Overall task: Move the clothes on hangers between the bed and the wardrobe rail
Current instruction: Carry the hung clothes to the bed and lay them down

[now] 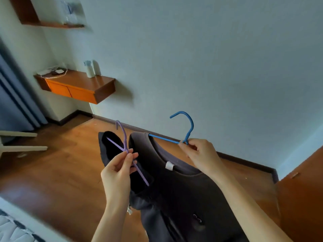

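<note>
Midair at lower centre: dark grey T-shirt [183, 186] on blue hanger [187, 126], neck pinched by right hand [199, 154]; black garment [113, 151] on purple hanger [123, 137], pinched by left hand [118, 173]. Best kept apart, hooks upright, clear of wooden floor [57, 163].

a pale wall [209, 58] filled most of the frame. in the upper left corner a wooden shelf [43, 21] jutted from it, with a clear plastic bag [71, 11] resting on top, too blurred to read. lower down at the left, a floating wooden cabinet [78, 88] with orange drawer fronts carried a small white bottle [90, 71] near its back edge and a tangle of white cable [54, 72] toward its left end. a dark skirting board [244, 160] ran along the base of the wall above the wooden floor [52, 172]. blue curtains [12, 102] hung down the left edge.
</note>
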